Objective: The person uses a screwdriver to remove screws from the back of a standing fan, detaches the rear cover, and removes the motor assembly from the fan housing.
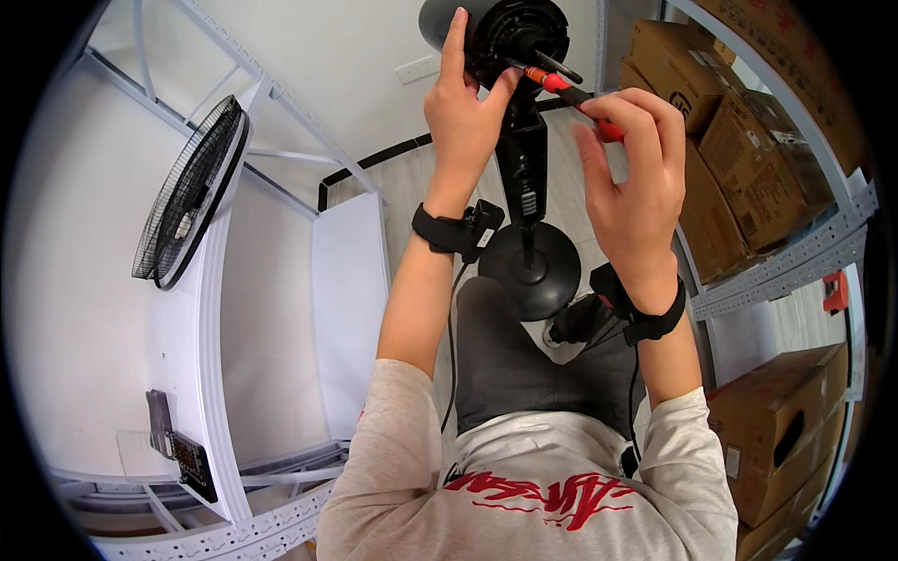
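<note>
Fan head: The black fan head (535,26) was at the top of the stand (521,173), its front ring turned partly toward the wearer, a position that presumably left the inner parts within reach of a tool.
Left hand: The left hand (470,114) lay against the fan head, forefinger raised and thumb spread just beside the tool's tip, apparently to steady the housing. The other fingers were hidden; whether they gripped could not be told.
Right hand: The right hand (644,192) held the screwdriver (558,84) by its rear end, fingers curled over the handle and thumb apart, probably to allow turning.
Screwdriver: It slanted down to the right from the fan head, passing just below a metal rod (558,66).
Base: The round base (531,269) stood on the floor, its breadth likely keeping the stand upright.
Grille: The wire grille (190,194) was at the white shelf (198,360), well apart from both hands.
</note>
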`<state>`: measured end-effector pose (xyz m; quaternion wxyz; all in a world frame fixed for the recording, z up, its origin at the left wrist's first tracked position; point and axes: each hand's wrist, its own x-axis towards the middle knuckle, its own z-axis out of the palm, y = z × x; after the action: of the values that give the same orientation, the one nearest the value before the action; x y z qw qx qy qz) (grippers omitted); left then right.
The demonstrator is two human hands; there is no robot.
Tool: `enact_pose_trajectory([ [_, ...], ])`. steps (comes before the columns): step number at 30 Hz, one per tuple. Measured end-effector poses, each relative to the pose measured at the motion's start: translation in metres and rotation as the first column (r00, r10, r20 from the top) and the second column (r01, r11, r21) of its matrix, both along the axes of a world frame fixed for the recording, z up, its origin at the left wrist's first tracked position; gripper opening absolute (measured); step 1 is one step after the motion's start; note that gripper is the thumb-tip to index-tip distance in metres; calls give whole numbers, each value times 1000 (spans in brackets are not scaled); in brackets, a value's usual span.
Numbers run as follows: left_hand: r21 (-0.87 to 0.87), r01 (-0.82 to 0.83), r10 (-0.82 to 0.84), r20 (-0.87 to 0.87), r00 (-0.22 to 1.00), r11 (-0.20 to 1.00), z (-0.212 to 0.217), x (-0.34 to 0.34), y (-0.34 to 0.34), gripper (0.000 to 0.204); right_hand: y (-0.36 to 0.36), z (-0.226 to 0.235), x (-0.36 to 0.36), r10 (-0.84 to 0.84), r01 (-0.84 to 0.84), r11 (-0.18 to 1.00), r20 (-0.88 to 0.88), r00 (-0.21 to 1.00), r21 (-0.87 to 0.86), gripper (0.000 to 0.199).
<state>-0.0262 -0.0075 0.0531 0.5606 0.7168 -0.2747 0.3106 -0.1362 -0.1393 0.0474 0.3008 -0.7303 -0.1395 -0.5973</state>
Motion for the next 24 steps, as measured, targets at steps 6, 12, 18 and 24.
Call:
enact_pose_trajectory([
  [6,97,-60,71,-113,991,993,5,-5,1,75,-8,-1,10,-99,105,992,82,992,-73,25],
  [12,5,-4,4,2,1000,1000,0,2,0,76,3,7,1,-50,51,997,-8,999,55,24],
  [18,35,-16,17,-35,999,999,2,-2,0,76,-7,3,5,-82,83,996,20,996,-43,29],
  [24,15,-8,8,16,1000,1000,-1,1,-1,78,-1,-3,7,-87,87,996,31,996,4,28],
])
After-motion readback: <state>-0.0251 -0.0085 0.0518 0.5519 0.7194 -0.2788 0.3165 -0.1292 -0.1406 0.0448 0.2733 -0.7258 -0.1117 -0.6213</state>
